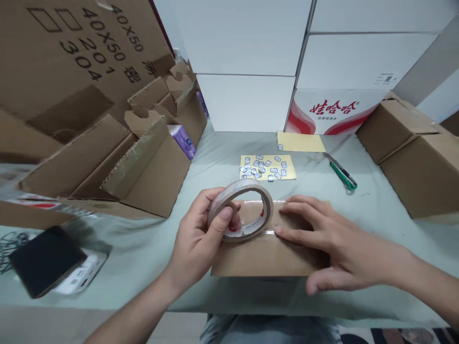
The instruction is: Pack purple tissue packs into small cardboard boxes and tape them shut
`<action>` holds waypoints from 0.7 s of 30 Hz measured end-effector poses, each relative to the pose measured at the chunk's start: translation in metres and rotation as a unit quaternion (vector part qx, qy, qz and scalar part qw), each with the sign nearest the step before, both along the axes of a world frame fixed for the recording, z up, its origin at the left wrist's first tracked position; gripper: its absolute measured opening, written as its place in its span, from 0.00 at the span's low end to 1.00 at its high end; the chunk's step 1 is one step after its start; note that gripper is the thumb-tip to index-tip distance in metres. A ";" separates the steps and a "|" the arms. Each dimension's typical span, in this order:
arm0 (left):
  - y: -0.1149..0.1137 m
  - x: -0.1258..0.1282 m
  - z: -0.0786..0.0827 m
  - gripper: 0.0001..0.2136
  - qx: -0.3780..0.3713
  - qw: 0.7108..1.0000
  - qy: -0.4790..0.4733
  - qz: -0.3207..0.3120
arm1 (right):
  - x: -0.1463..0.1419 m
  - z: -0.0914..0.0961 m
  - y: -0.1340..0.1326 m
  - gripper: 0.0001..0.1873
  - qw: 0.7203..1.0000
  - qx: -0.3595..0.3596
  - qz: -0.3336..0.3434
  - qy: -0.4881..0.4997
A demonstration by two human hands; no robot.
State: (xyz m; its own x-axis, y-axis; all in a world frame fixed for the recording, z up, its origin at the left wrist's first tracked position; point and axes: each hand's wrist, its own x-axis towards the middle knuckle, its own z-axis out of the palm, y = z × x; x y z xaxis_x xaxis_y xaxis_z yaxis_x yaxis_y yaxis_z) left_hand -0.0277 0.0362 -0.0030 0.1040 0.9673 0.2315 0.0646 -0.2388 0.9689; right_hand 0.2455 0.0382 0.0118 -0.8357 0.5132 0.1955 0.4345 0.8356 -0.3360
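A roll of clear packing tape (pixel 266 203) is in my left hand (pixel 204 234), with fingers through its ring and the thumb on its near side. Under it lies a small brown cardboard box (pixel 258 260) on the cloth, close to the table's front edge. Shiny clear tape (pixel 270 232) runs along the box top between the roll and my right fingertips. My right hand (pixel 322 243) rests on the right part of the box, fingers spread and pressing on the surface. Its thumb reaches past the box's near right corner.
Beyond the box are a yellow sheet of small stickers (pixel 263 167), another yellow sheet (pixel 301 142) and a green utility knife (pixel 342 176). Open cardboard boxes (pixel 154 167) stand left, a closed carton (pixel 423 167) right. A black phone (pixel 46 260) lies front left. White cartons (pixel 247 102) line the back.
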 end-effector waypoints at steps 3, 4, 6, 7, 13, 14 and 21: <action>0.002 0.000 -0.001 0.11 0.036 0.999 0.014 -0.008 | 0.028 0.004 0.001 0.32 0.999 -0.030 -0.010 0.040; 0.002 0.001 -0.001 0.11 0.046 0.999 0.018 -0.012 | 0.040 0.003 0.006 0.28 0.997 -0.036 -0.032 0.067; 0.004 0.001 -0.003 0.11 0.059 0.998 0.025 -0.013 | 0.069 -0.008 0.025 0.21 0.981 -0.031 -0.154 0.118; 0.005 0.001 -0.004 0.10 0.063 0.998 0.029 -0.009 | 0.083 -0.017 0.038 0.19 0.957 -0.020 -0.259 0.130; 0.004 0.001 -0.009 0.10 0.056 0.997 0.060 0.001 | 0.143 -0.101 0.112 0.24 0.786 -0.025 -0.617 0.000; 0.004 0.001 -0.010 0.10 0.055 0.997 0.052 -0.007 | 0.146 -0.111 0.119 0.22 0.780 -0.026 -0.625 -0.004; 0.000 0.000 -0.010 0.09 0.110 0.991 0.072 0.005 | 0.137 -0.091 0.110 0.22 0.797 -0.028 -0.602 0.042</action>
State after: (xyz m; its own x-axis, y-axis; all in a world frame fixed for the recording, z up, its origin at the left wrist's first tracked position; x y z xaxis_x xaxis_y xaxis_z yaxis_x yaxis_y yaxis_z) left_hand -0.0280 0.0358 -0.0127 0.1422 0.8962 0.4202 0.2028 -0.4419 0.8738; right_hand 0.3828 0.1477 -0.0787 0.2838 0.9431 0.1731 0.8841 -0.1875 -0.4280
